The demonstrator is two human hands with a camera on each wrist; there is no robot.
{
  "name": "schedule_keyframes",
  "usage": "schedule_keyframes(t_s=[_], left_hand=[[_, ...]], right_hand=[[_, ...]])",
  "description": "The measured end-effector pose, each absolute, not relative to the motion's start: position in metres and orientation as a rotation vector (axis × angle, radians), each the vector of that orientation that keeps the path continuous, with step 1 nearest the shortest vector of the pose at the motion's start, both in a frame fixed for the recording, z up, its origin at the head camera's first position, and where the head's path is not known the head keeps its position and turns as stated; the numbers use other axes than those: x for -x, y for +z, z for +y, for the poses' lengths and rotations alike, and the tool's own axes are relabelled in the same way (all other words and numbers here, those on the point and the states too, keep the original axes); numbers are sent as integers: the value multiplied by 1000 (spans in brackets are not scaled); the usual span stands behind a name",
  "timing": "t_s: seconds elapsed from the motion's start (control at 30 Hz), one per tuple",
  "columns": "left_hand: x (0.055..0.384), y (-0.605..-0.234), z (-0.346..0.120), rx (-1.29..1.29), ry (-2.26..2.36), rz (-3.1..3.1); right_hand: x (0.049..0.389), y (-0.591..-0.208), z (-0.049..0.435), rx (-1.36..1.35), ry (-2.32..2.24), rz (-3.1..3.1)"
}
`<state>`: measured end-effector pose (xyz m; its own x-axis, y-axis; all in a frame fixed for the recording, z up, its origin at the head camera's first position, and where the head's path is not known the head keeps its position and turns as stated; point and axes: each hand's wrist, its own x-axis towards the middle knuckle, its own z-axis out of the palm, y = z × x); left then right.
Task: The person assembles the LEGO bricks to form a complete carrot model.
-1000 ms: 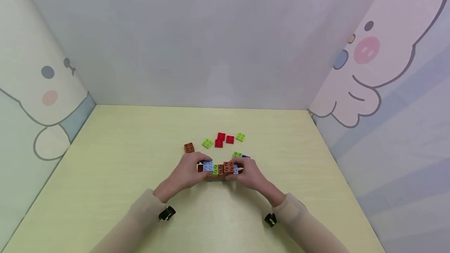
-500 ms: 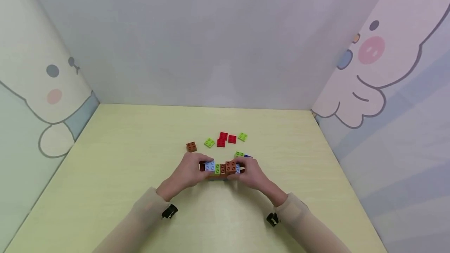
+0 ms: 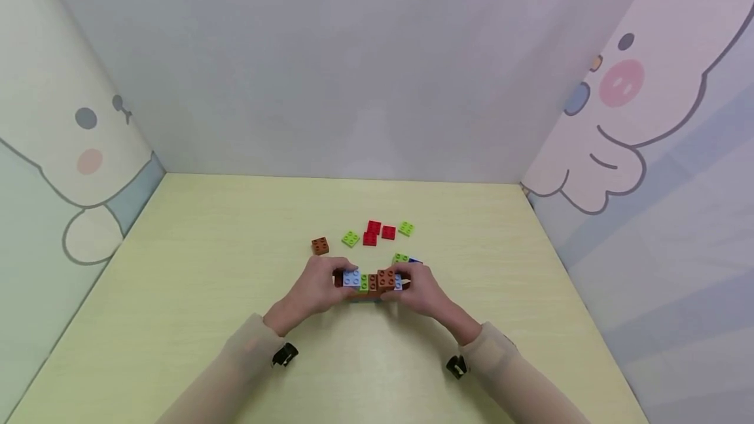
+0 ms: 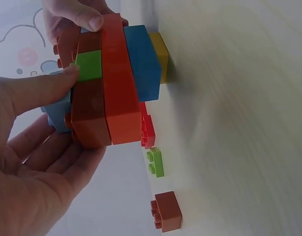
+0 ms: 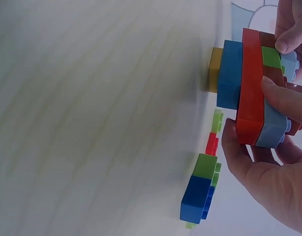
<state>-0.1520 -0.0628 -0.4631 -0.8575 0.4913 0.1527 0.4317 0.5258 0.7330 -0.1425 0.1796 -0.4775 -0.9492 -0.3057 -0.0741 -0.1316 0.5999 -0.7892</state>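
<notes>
A stack of toy building bricks [image 3: 373, 285] is held between both hands. From the bottom it has a yellow brick [image 4: 161, 55], a blue brick [image 4: 143, 64] and a long red brick [image 4: 119, 73], then a row of brown, green and light blue bricks. On top sit a light blue brick [image 3: 351, 279] at the left and a brown brick [image 3: 385, 279] at the right. My left hand [image 3: 320, 285] grips the left end, thumb on the near side and fingers behind. The right end is gripped by my right hand [image 5: 273, 182], its thumb against the upper row.
Beyond the stack, loose pieces lie on the pale table [image 3: 235, 228]: a brown brick [image 3: 320, 246], flat green pieces [image 3: 350, 239], and flat red pieces [image 3: 389, 233]. A green brick [image 5: 205, 166] and a dark blue brick [image 5: 195, 199] lie behind the right hand. Walls enclose the table's back and sides.
The head view has shifted slightly. Both hands keep their hold on the stack, and the bricks stay in the same arrangement.
</notes>
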Motion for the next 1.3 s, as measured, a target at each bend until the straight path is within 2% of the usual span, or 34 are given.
schedule_keyframes(t_s=[1.0,1.3], left_hand=[[160,-474,-57,-566,1438,2516],[156,-481,-60,-532,1425,2569]], right_hand=[[142,-481,184,389,-1296,2641],[139,-488,181,487,-1275,2681]])
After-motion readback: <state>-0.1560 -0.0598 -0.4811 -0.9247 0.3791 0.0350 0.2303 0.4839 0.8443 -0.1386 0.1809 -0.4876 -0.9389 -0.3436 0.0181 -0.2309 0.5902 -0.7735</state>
